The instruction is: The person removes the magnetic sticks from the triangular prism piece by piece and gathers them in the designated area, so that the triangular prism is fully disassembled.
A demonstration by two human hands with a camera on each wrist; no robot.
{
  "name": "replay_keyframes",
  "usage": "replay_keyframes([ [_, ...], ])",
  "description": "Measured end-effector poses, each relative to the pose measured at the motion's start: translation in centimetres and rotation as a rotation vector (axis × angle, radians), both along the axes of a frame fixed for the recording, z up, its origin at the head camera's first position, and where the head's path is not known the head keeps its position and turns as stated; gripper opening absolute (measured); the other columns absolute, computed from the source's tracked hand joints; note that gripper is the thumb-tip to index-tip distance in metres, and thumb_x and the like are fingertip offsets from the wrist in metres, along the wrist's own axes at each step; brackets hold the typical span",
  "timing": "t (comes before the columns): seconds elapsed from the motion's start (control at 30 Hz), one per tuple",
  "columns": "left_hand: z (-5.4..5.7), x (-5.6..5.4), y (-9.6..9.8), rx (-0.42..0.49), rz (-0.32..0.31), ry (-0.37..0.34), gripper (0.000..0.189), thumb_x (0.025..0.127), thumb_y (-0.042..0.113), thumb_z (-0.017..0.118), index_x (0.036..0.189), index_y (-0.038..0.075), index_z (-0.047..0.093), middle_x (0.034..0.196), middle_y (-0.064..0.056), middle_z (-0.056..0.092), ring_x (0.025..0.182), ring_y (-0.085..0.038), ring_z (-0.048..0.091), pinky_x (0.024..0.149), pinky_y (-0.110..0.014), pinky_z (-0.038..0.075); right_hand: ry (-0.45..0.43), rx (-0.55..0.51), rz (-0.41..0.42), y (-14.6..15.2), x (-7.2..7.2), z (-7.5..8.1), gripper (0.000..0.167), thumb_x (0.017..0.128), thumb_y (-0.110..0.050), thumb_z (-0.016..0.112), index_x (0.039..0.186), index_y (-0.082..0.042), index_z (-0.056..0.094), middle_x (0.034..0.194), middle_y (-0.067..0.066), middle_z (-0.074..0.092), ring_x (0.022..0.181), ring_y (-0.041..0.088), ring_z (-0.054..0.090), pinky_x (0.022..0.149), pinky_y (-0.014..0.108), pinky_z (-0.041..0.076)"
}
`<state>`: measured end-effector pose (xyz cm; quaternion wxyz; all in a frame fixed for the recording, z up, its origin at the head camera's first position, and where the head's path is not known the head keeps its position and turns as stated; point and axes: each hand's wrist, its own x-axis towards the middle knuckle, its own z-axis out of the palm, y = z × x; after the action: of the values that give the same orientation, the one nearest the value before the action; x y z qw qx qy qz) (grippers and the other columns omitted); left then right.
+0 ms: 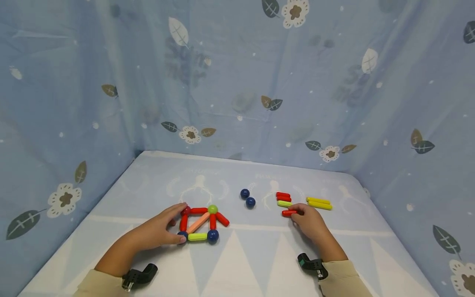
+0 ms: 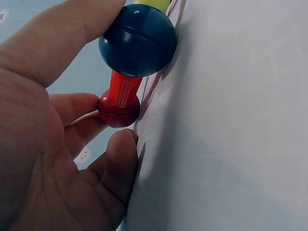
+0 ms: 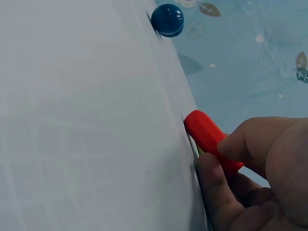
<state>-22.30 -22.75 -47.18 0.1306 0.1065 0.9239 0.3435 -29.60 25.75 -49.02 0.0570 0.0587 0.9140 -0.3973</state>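
A flat frame of magnetic rods and balls lies on the table, with red rods (image 1: 199,210), an orange diagonal rod (image 1: 198,223) and a yellow-green rod (image 1: 198,237). My left hand (image 1: 154,231) holds its left side, thumb against a blue ball (image 2: 138,41) and a fingertip against a dark red ball (image 2: 119,110). At the frame's right are a green ball (image 1: 212,209) and another blue ball (image 1: 213,236). One red rod (image 1: 222,219) sticks out from the green ball. To the right, my right hand (image 1: 311,222) pinches a loose red magnetic rod (image 3: 207,132) near the tabletop.
Two loose blue balls (image 1: 247,198) sit behind, between the hands. Red rods (image 1: 283,196) and a yellow-green rod (image 1: 284,203) lie just beyond my right hand, with yellow rods (image 1: 319,203) to their right. Patterned curtains (image 1: 237,82) enclose the table's back and sides.
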Motion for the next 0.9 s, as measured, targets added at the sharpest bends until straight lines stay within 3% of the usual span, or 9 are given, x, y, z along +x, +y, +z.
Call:
replay_keyframes([
  [0.2,0.08,-0.29,0.26,0.015,-0.017,0.002,0.110,0.079,0.049,0.090,0.166,0.019,0.030,0.169,-0.012,0.031,0.119,-0.024,0.056,0.096,-0.049,0.056,0.024,0.029,-0.011,0.38,-0.10,-0.11,0.028,0.100,-0.018,0.068,0.128,-0.016,0.069,0.125,0.011,0.067,0.109,0.031,0.057,0.089,0.043,0.053],
  [0.4,0.15,-0.21,0.23,0.000,-0.005,0.006,0.110,0.078,0.049,0.091,0.166,0.019,0.031,0.168,-0.012,0.033,0.119,-0.024,0.056,0.095,-0.050,0.056,0.003,-0.033,-0.044,0.15,-0.16,0.06,0.026,0.100,-0.021,0.069,0.126,-0.016,0.069,0.129,0.014,0.065,0.107,0.031,0.056,0.080,0.034,0.051],
  [0.67,0.12,-0.05,0.09,-0.003,0.001,0.003,0.110,0.077,0.049,0.091,0.165,0.020,0.032,0.168,-0.012,0.033,0.119,-0.024,0.056,0.097,-0.052,0.055,-0.004,-0.115,-0.074,-0.25,-0.28,-0.16,0.026,0.101,-0.017,0.068,0.126,-0.014,0.070,0.129,0.013,0.064,0.107,0.029,0.057,0.082,0.032,0.052],
  [0.9,0.07,0.02,0.04,0.018,0.000,-0.004,0.110,0.078,0.047,0.091,0.166,0.020,0.031,0.170,-0.013,0.030,0.125,-0.028,0.056,0.105,-0.059,0.050,0.007,-0.117,-0.075,-0.10,-0.43,-0.40,0.026,0.101,-0.016,0.067,0.127,-0.013,0.070,0.127,0.011,0.066,0.110,0.028,0.058,0.088,0.035,0.052],
])
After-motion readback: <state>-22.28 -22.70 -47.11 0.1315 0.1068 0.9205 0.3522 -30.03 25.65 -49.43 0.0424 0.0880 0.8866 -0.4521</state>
